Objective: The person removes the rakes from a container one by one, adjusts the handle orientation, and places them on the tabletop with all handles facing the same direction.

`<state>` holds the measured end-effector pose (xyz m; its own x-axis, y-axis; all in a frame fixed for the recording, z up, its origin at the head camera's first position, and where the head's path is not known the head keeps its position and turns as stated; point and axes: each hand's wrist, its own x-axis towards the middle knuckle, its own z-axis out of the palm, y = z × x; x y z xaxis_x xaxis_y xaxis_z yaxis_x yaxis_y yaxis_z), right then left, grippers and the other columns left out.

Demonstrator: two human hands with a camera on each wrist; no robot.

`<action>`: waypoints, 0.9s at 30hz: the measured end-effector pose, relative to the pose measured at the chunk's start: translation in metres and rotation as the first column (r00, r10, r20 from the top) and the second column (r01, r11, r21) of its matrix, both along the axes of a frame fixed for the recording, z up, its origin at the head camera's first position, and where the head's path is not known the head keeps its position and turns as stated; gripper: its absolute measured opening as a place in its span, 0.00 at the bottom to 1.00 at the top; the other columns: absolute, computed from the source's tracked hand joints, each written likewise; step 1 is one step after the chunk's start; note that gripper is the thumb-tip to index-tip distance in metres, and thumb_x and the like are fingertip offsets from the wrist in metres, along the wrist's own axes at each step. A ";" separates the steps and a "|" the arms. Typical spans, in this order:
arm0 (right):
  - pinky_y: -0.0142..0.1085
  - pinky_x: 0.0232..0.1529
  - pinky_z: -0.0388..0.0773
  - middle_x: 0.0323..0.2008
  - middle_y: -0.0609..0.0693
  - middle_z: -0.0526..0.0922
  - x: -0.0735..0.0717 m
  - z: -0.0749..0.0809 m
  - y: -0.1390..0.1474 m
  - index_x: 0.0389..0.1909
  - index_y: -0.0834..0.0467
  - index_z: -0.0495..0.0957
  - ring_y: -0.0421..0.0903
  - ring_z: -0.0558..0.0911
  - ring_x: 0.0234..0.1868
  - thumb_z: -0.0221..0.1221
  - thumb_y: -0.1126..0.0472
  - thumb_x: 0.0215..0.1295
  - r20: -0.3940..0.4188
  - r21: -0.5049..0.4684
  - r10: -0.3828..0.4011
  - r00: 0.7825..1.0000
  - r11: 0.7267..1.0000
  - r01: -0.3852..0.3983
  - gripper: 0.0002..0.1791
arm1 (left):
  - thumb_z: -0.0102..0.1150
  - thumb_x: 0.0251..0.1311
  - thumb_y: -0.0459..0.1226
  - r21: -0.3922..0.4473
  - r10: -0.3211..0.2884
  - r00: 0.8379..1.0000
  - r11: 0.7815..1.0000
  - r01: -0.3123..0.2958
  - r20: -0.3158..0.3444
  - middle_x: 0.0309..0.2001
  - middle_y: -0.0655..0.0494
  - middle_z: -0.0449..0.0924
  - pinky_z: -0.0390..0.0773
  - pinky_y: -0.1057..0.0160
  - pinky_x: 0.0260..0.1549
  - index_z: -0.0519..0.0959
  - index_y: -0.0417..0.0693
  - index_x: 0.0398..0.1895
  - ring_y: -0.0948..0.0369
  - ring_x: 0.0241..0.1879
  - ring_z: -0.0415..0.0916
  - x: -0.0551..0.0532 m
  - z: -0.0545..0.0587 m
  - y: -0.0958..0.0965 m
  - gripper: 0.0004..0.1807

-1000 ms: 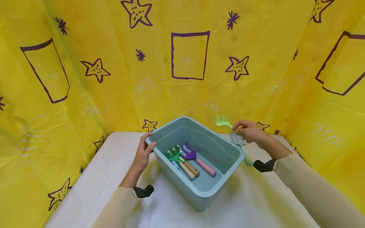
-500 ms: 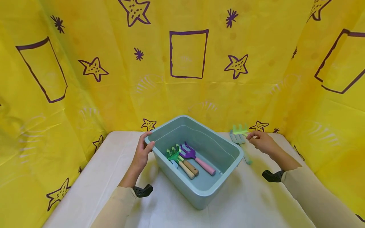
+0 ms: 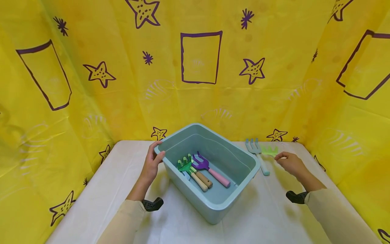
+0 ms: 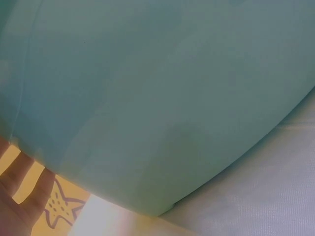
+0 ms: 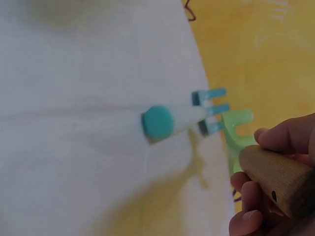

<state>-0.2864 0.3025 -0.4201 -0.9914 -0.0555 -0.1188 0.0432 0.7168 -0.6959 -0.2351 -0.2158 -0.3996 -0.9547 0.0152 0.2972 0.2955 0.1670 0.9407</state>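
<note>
My left hand [image 3: 150,164] grips the far-left corner of a grey-green plastic bin [image 3: 233,159], thumb on the rim. Beyond the bin's right side, my right hand [image 3: 290,165] holds a small toy rake with a light green head [image 3: 269,150]. The right wrist view shows its wooden handle [image 5: 275,177] between thumb and fingers. In the head view the rake's head sits just right of a light blue toy fork [image 3: 264,167] lying on the table. Inside the bin are a purple fork with a pink handle [image 3: 219,178] and a green rake [image 3: 185,166] with a pale wooden handle.
Another tool with a brown wooden handle [image 3: 204,179] and a light blue piece lie partly under the green rake in the bin. A white cloth covers the table [image 3: 268,210]. Yellow curtains [image 3: 201,101] with purple drawings surround its back and sides.
My right hand has moved right and down with the light green rake, from above the blue fork to beside it. My left hand stays on the bin's rim.
</note>
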 end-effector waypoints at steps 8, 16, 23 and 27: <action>0.41 0.32 0.69 0.43 0.66 0.76 -0.001 -0.031 0.015 0.51 0.66 0.74 0.54 0.73 0.36 0.48 0.57 0.71 -0.035 0.029 -0.025 0.999 0.999 0.026 0.17 | 0.45 0.72 0.37 0.003 -0.001 1.000 1.000 0.001 -0.002 0.68 0.39 0.59 0.67 0.44 0.57 0.55 0.42 0.70 0.43 0.61 0.63 0.000 0.000 0.000 0.27; 0.40 0.31 0.71 0.41 0.64 0.77 0.001 -0.053 0.025 0.50 0.65 0.75 0.54 0.74 0.36 0.49 0.60 0.70 -0.055 0.040 -0.024 0.998 0.999 0.026 0.15 | 0.44 0.72 0.36 0.006 -0.006 1.000 1.000 0.006 -0.002 0.68 0.39 0.59 0.66 0.44 0.57 0.55 0.42 0.71 0.42 0.62 0.63 0.000 0.000 0.000 0.26; 0.40 0.30 0.69 0.36 0.61 0.74 0.005 -0.059 0.030 0.56 0.66 0.74 0.52 0.72 0.32 0.55 0.62 0.67 -0.083 0.120 0.049 0.995 0.992 -0.039 0.19 | 0.44 0.72 0.36 0.007 -0.012 1.000 1.000 0.013 -0.010 0.68 0.39 0.59 0.67 0.44 0.57 0.55 0.42 0.70 0.41 0.62 0.63 -0.001 0.000 0.000 0.26; 0.40 0.29 0.70 0.36 0.62 0.74 0.010 -0.058 0.032 0.58 0.67 0.72 0.51 0.72 0.31 0.60 0.64 0.62 -0.078 0.150 0.074 0.994 0.987 -0.061 0.23 | 0.44 0.72 0.36 0.007 -0.010 1.000 1.000 0.010 -0.009 0.67 0.39 0.59 0.67 0.46 0.56 0.55 0.43 0.70 0.42 0.62 0.63 -0.001 0.000 0.000 0.26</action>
<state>-0.2760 0.3345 -0.4785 -0.9927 -0.1107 -0.0485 -0.0620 0.8109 -0.5819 -0.2357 -0.2156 -0.4000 -0.9519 0.0225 0.3057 0.3054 0.1569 0.9392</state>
